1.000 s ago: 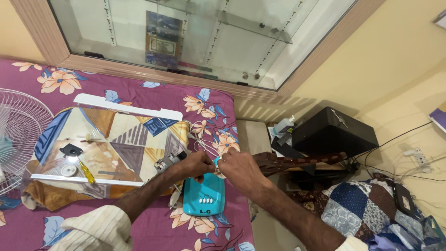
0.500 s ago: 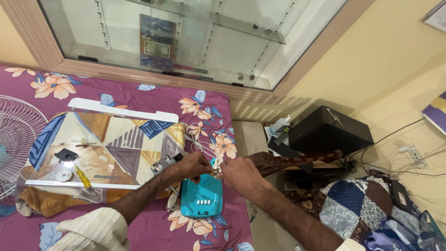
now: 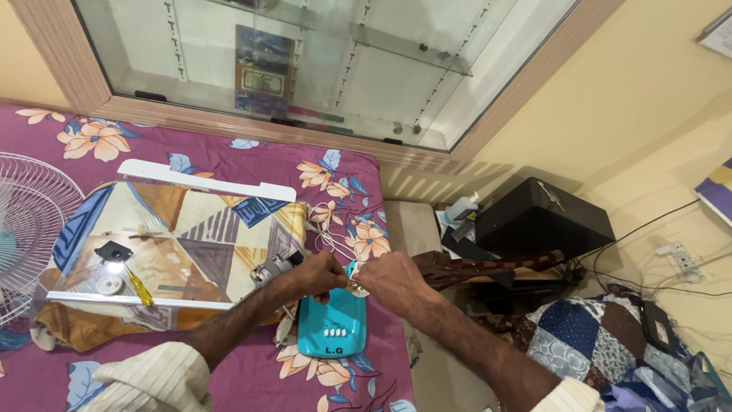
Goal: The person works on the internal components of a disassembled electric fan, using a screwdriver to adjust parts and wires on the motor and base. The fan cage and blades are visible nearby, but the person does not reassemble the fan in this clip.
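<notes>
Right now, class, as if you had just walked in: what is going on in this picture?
A person leans over a bed with a purple floral sheet. The left hand and right hand meet above a teal plastic casing with white buttons, both pinching a small part with white wires; what exactly it is cannot be told. To the left, a yellow-handled screwdriver and a black knob lie on a glass sheet. A white fan grille rests at the far left.

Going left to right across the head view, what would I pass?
White wire fan guard → yellow-handled screwdriver → left hand → right hand → black box → white power strip on the wall.
</notes>
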`<state>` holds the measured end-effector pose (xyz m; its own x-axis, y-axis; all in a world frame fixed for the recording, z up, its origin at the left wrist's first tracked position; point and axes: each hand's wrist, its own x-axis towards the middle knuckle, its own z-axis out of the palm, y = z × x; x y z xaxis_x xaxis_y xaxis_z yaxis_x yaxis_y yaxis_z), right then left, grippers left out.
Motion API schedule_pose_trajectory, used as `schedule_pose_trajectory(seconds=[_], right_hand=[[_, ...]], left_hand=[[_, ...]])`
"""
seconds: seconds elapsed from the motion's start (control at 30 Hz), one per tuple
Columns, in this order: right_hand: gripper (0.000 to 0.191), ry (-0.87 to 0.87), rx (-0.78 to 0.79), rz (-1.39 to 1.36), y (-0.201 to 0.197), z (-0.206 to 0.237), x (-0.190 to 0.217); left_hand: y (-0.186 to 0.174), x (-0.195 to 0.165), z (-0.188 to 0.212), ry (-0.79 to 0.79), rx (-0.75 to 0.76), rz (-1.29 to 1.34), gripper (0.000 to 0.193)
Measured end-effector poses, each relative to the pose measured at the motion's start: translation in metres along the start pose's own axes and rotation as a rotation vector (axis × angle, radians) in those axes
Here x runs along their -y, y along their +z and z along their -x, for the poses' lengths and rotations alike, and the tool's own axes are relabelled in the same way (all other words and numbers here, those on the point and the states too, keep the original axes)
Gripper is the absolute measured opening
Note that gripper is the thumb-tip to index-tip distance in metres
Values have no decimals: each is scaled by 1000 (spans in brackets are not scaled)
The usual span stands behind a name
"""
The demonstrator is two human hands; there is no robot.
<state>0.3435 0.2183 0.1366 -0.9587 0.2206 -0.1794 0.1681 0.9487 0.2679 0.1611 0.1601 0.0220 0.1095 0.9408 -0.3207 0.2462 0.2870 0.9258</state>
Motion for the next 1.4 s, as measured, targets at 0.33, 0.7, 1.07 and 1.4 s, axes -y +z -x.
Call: schedule_pose_trajectory(seconds=[0.33, 0.7, 1.07, 1.4], right_hand=[[24, -19, -165, -158, -14, 4, 0], [9, 47, 30, -72, 3, 9, 3], [21, -15, -158, -155, -12, 20, -3], [11, -62, 2, 84, -2, 13, 3]], left_hand=[[-1, 6, -3, 41, 0, 6, 27], [1, -1, -2, 16, -16, 23, 24], [0, -6, -1, -1, -14, -15, 22], [3, -5, 2, 2, -22, 37, 23]])
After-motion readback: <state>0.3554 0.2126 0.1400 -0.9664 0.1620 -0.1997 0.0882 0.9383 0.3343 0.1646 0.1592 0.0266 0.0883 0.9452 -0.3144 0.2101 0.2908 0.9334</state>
